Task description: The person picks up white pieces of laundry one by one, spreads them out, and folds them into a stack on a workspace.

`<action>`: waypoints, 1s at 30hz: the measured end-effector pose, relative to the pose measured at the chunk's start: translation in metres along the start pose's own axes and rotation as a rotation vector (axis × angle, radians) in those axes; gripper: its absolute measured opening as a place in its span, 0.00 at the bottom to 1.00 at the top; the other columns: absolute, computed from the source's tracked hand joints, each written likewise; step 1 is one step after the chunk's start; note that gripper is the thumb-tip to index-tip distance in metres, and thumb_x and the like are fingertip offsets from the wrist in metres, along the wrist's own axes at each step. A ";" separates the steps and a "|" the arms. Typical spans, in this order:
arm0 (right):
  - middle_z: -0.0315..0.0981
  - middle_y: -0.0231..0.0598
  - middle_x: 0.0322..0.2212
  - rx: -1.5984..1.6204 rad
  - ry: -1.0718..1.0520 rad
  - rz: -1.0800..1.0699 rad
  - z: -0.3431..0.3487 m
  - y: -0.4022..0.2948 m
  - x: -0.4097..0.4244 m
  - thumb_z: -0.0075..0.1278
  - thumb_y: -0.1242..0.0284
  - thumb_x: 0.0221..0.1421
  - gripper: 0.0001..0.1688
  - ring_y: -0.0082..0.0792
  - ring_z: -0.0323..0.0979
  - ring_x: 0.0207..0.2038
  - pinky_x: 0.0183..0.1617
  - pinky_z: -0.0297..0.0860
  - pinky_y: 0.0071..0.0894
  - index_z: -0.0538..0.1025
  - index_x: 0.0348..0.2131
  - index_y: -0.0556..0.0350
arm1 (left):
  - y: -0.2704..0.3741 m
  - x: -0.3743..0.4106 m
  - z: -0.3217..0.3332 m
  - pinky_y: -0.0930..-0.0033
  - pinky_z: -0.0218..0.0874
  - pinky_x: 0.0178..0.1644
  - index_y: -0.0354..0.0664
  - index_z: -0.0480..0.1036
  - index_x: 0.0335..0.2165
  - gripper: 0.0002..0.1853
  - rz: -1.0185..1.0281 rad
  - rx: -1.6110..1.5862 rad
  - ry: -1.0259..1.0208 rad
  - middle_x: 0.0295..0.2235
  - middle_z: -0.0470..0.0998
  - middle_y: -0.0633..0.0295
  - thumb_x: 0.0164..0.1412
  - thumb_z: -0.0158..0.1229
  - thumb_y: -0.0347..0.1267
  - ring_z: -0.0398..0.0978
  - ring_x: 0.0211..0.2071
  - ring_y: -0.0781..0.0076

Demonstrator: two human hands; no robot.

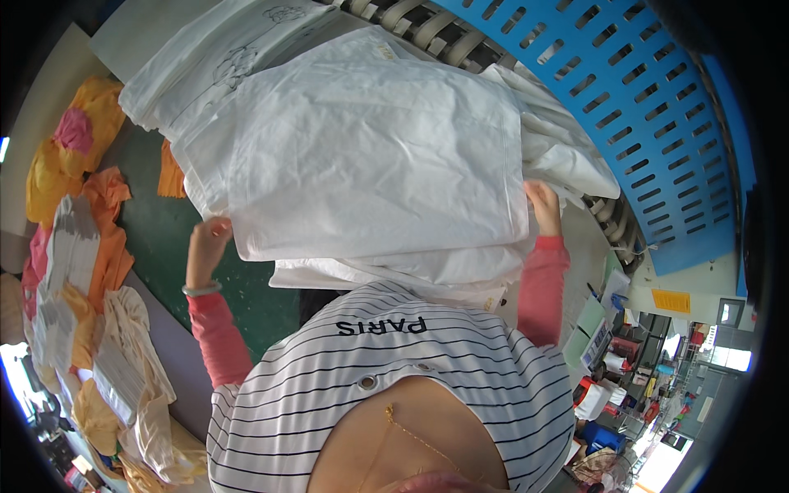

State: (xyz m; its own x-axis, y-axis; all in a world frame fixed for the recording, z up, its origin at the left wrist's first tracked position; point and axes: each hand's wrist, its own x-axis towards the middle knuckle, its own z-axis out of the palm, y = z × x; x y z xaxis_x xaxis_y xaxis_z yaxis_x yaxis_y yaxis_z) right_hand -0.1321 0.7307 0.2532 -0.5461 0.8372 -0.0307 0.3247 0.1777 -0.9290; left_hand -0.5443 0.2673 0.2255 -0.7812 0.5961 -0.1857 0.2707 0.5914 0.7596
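A white cloth piece, likely a pillowcase or similar flat item with stitched hems, is spread out in front of my chest. My left hand has its fingers curled at the cloth's left edge and appears to pinch it. On the opposite side, my right hand grips the right edge, its fingertips partly hidden by fabric. Below the near hem hang more white cloth folds. Farther off at the upper left lies white fabric with a dark flower line drawing.
Beyond the cloth runs a machine's row of pale curved bands, under a blue slotted panel. Bunched white cloth lies beside it. To the left are orange cloth and stacked white linens above a green floor.
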 end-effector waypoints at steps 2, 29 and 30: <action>0.67 0.26 0.25 0.119 0.108 -0.077 0.019 -0.008 0.023 0.47 0.72 0.50 0.09 0.14 0.62 0.29 0.34 0.59 0.15 0.71 0.30 0.61 | 0.018 0.030 -0.002 0.73 0.59 0.25 0.33 0.71 0.27 0.10 0.059 -0.017 0.184 0.17 0.70 0.60 0.44 0.54 0.29 0.69 0.21 0.74; 0.68 0.32 0.36 0.444 -0.122 -0.225 0.124 -0.164 0.323 0.49 0.61 0.43 0.22 0.26 0.63 0.42 0.41 0.54 0.23 0.69 0.38 0.53 | 0.128 0.098 -0.146 0.72 0.56 0.44 0.32 0.67 0.37 0.16 0.411 -0.840 0.561 0.34 0.70 0.62 0.54 0.49 0.34 0.66 0.39 0.76; 0.69 0.32 0.33 0.351 -0.098 -0.135 0.164 -0.175 0.298 0.51 0.62 0.40 0.21 0.25 0.64 0.39 0.38 0.54 0.23 0.71 0.35 0.53 | 0.086 0.080 -0.140 0.73 0.56 0.44 0.31 0.68 0.35 0.15 0.384 -0.508 0.629 0.33 0.70 0.61 0.53 0.50 0.33 0.67 0.38 0.75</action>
State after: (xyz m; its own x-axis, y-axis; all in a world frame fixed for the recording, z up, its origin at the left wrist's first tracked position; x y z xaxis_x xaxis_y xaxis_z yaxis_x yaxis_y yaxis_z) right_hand -0.4780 0.8639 0.3462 -0.6422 0.7622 0.0808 -0.0296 0.0806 -0.9963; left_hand -0.6620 0.2896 0.3636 -0.8924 0.2073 0.4008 0.4119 0.0117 0.9112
